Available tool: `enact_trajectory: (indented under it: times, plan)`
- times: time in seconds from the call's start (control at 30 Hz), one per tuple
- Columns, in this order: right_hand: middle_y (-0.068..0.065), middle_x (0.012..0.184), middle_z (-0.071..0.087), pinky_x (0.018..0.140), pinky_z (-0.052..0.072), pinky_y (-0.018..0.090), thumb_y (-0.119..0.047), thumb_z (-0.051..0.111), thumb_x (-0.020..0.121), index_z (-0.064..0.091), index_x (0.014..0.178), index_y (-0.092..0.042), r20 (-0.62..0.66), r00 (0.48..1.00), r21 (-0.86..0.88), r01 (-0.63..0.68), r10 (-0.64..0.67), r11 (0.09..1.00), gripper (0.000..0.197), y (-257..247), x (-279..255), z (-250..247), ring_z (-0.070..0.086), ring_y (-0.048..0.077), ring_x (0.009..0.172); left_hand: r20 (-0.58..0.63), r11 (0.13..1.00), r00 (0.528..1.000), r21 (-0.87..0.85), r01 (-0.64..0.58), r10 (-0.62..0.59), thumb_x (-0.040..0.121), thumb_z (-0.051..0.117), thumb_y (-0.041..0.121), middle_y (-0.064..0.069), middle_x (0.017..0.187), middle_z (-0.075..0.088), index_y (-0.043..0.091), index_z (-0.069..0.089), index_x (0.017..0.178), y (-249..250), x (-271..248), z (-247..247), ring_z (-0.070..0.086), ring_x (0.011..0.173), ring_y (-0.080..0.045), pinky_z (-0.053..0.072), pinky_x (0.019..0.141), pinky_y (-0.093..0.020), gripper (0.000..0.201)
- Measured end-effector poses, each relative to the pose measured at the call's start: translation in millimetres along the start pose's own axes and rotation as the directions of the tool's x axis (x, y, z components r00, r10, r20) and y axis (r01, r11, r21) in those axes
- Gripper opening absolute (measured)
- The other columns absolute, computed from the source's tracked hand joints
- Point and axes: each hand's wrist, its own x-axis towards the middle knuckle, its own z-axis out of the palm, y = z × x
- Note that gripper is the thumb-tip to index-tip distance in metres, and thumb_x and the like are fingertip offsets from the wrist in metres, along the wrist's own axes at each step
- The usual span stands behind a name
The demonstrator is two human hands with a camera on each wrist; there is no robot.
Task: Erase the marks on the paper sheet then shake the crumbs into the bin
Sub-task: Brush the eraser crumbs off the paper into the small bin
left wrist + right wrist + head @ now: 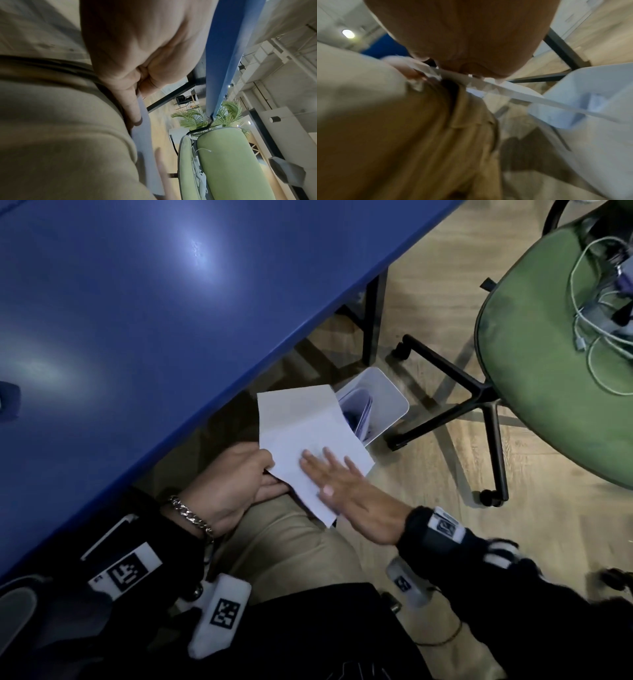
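A creased white paper sheet (301, 433) hangs tilted over my knee, its far edge reaching over the white bin (387, 402) on the floor. My left hand (239, 481) pinches the sheet's near left edge, thumb on top and fingers beneath. My right hand (339, 477) lies flat with spread straight fingers on the sheet's upper face. In the left wrist view the paper sheet (144, 129) shows edge-on below the left hand's fingers (132, 108). The right wrist view shows the paper sheet (505, 90) edge-on under the palm, with the bin (583, 94) just beyond it.
The blue table (137, 302) stretches to the upper left, its edge above my left arm, with a black leg (373, 316) behind the bin. A green office chair (548, 371) carrying white cables stands right, its black wheeled base (479, 405) beside the bin. The floor is wood.
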Motion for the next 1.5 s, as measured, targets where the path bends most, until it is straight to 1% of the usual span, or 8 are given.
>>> enact_trajectory:
  times: [0.13, 0.27, 0.73, 0.9, 1.07, 1.23, 1.3, 1.5]
  plan:
    - [-0.02, 0.166, -0.018, 0.123, -0.009, 0.059, -0.062, 0.01, 0.104, 0.001, 0.159, -0.045, -0.194, 0.932, 0.061, -0.301, 0.307, 0.952, 0.059, 32, 15, -7, -0.026, 0.014, 0.152, -0.01, 1.0, 1.0, 0.028, 0.003, -0.003, 0.101, 0.041, -0.007, -0.008, 0.086, 0.081, 0.004, 0.064, 0.096, -3, 0, 2, 0.079, 0.084, -0.022, 0.063, 0.08, -0.033, 0.026]
    - [-0.019, 0.168, -0.012, 0.124, -0.015, 0.043, -0.041, 0.016, 0.109, 0.009, 0.16, -0.04, -0.184, 0.98, 0.067, 0.084, -0.071, 0.994, 0.051, -22, 2, -1, -0.023, 0.01, 0.153, 0.0, 1.0, 1.0, -0.013, 0.002, -0.002, 0.1, 0.04, -0.008, -0.011, 0.092, 0.08, 0.002, 0.065, 0.099, -3, 1, 2, 0.078, 0.091, -0.028, 0.063, 0.085, -0.037, 0.027]
    - [-0.017, 0.164, -0.027, 0.12, -0.019, 0.057, -0.062, 0.008, 0.104, 0.004, 0.155, -0.056, -0.205, 0.944, 0.103, -0.244, 0.26, 0.964, 0.051, 2, 23, 1, -0.038, 0.012, 0.146, 0.009, 0.999, 1.0, -0.033, 0.011, -0.011, 0.101, 0.039, -0.009, -0.009, 0.094, 0.081, 0.003, 0.066, 0.099, -6, 6, 3, 0.079, 0.087, -0.021, 0.06, 0.09, -0.037, 0.029]
    - [-0.016, 0.166, -0.023, 0.119, -0.021, 0.05, -0.047, 0.015, 0.109, -0.004, 0.156, -0.053, -0.204, 0.977, -0.01, 0.067, -0.067, 0.998, 0.051, -24, 56, -9, -0.032, 0.016, 0.15, 0.019, 0.999, 1.0, -0.042, 0.012, -0.011, 0.1, 0.039, -0.01, -0.013, 0.094, 0.079, 0.004, 0.066, 0.095, -6, 8, 2, 0.079, 0.084, -0.022, 0.059, 0.086, -0.038, 0.031]
    - [-0.007, 0.167, -0.023, 0.115, -0.012, 0.07, -0.067, 0.005, 0.101, -0.004, 0.155, -0.054, -0.33, 0.857, -0.103, -0.45, 0.396, 0.887, 0.056, 32, 97, -10, -0.025, 0.032, 0.152, 0.013, 0.998, 1.0, -0.055, 0.022, -0.021, 0.101, 0.038, -0.009, -0.01, 0.1, 0.081, 0.002, 0.067, 0.102, -7, 10, 2, 0.079, 0.086, -0.021, 0.059, 0.086, -0.037, 0.031]
    - [-0.017, 0.167, -0.017, 0.12, -0.017, 0.053, -0.05, 0.016, 0.108, -0.002, 0.154, -0.056, -0.236, 0.967, 0.001, 0.1, -0.097, 0.995, 0.05, -10, 77, 1, -0.025, 0.017, 0.153, -0.008, 0.997, 1.0, -0.075, 0.019, -0.02, 0.1, 0.039, -0.01, -0.013, 0.094, 0.08, 0.003, 0.066, 0.099, -8, 10, 2, 0.079, 0.085, -0.023, 0.064, 0.083, -0.037, 0.03]
    - [-0.016, 0.167, -0.019, 0.117, -0.02, 0.062, -0.061, 0.01, 0.104, 0.001, 0.153, -0.059, -0.198, 0.974, -0.15, -0.139, 0.108, 0.979, 0.05, 23, 78, 6, -0.027, 0.024, 0.152, -0.031, 0.997, 0.999, -0.072, 0.021, -0.023, 0.1, 0.039, -0.01, -0.014, 0.099, 0.079, 0.002, 0.067, 0.101, -9, 9, 1, 0.079, 0.087, -0.023, 0.063, 0.085, -0.039, 0.03]
    - [0.01, 0.151, 0.045, 0.118, 0.034, 0.046, -0.053, 0.039, 0.1, 0.037, 0.153, -0.027, -0.469, 0.69, 0.278, -0.478, 0.552, 0.833, 0.06, 122, 87, -30, 0.046, 0.03, 0.136, -0.096, 0.996, 0.995, -0.082, 0.032, -0.04, 0.101, 0.039, -0.001, -0.018, 0.113, 0.077, -0.004, 0.063, 0.119, -9, 11, -9, 0.077, 0.102, -0.029, 0.061, 0.089, -0.043, 0.03]
